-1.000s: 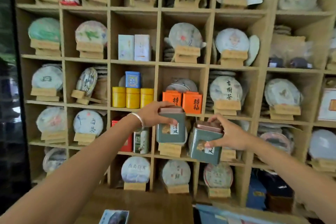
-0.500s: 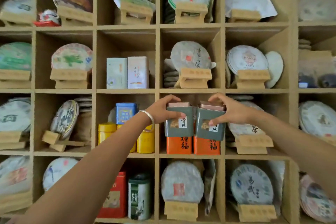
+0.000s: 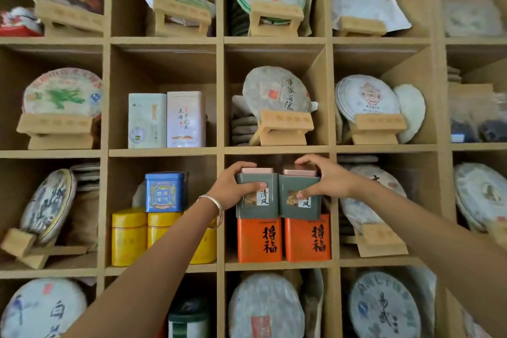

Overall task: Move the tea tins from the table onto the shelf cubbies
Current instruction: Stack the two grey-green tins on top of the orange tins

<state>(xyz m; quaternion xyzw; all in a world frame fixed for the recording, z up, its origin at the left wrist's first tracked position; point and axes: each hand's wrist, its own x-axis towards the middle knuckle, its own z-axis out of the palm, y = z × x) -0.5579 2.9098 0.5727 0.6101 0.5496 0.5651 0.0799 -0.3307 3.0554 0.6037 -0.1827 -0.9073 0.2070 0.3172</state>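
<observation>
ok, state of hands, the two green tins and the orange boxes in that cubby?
left hand: grips the left green tin
right hand: grips the right green tin
left green tin: upright, lid on, on the left orange box
right green tin: upright, lid on, on the right orange box
left orange box: upright, closed, on the cubby floor
right orange box: upright, closed, beside the other
</observation>
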